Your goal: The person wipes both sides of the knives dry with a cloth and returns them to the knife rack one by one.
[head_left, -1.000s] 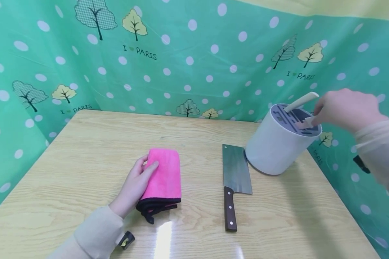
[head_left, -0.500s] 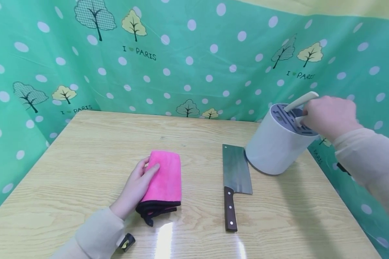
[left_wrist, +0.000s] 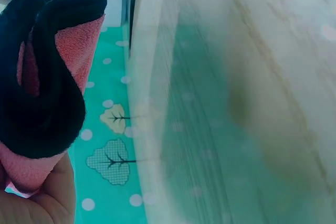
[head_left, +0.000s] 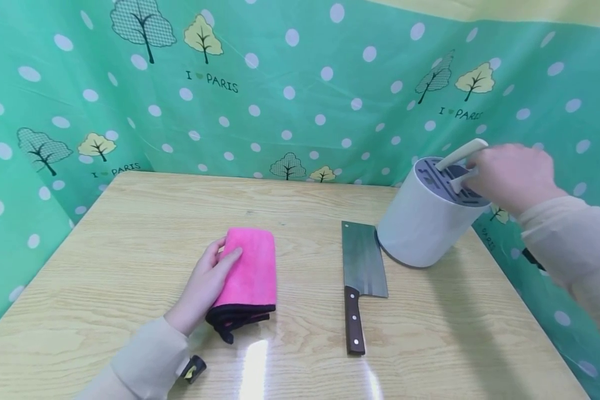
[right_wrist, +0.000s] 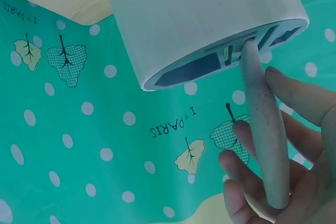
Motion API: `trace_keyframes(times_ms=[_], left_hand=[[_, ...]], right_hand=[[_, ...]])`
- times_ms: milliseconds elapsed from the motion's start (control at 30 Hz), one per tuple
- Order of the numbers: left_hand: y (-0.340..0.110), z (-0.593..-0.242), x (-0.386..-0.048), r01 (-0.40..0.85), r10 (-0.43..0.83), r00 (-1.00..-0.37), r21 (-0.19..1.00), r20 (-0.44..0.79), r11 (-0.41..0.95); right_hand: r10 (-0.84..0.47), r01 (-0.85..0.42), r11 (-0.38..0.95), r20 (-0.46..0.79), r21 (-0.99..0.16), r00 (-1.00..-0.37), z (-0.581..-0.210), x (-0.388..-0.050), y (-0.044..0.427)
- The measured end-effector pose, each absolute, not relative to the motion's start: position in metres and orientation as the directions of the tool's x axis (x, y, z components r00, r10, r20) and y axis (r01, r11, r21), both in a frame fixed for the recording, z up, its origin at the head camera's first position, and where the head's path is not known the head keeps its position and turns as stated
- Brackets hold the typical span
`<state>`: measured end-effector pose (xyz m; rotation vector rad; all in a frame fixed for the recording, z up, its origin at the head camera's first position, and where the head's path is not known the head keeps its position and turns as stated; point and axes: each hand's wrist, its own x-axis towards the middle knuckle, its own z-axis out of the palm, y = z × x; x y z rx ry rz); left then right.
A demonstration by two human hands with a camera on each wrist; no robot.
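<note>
My left hand (head_left: 207, 283) holds a folded pink towel (head_left: 250, 266) with black edging, thumb over its top. In the left wrist view, the folded edge of the towel (left_wrist: 79, 45) faces the camera above my fingers. My right hand (head_left: 515, 172) is at the slotted top of a white knife block (head_left: 420, 222). In the right wrist view, my thumb and curled fingers surround the pale handle of a knife (right_wrist: 265, 129); its blade is hidden in the block. A second pale-handled knife (head_left: 462, 154) stands in a slot beside it.
A cleaver (head_left: 364, 261) with a dark riveted handle lies on the wooden table (head_left: 155, 233), its blade beside the block's base. A green dotted curtain (head_left: 260, 83) hangs behind and along both sides of the table.
My right hand has moved left over the knife block, from pinching near a slot to having its fingers round the knife handle. My left hand stays on the towel.
</note>
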<state>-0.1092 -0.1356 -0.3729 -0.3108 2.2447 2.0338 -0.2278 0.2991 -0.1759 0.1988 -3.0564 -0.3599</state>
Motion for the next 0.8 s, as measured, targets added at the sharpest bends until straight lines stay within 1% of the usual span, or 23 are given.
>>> trace_keyframes(times_ms=[367, 467, 600, 700, 800], left_hand=[[-0.138, -0.367, -0.111, -0.210, -0.074, -0.976, 0.973, -0.204, 0.090], [-0.138, -0.365, -0.111, -0.210, -0.072, -0.976, 0.973, -0.204, 0.093], [-0.139, -0.361, -0.110, -0.211, -0.067, -0.977, 0.972, -0.204, 0.101], [-0.139, -0.359, -0.111, -0.210, -0.067, -0.977, 0.972, -0.203, 0.109], [-0.140, -0.359, -0.111, -0.209, -0.067, -0.977, 0.972, -0.203, 0.111]], right_hand=[[-0.181, -0.145, 0.961, 0.137, 0.234, -0.974, -0.177, -0.226, 0.298], [-0.223, -0.172, 0.956, 0.209, 0.238, -0.952, -0.175, -0.223, 0.298], [-0.244, -0.183, 0.961, 0.315, 0.209, -0.917, -0.172, -0.215, 0.296], [-0.246, -0.190, 0.965, 0.359, 0.183, -0.900, -0.171, -0.208, 0.288], [-0.296, -0.242, 0.954, 0.425, 0.178, -0.855, -0.175, -0.200, 0.278]])
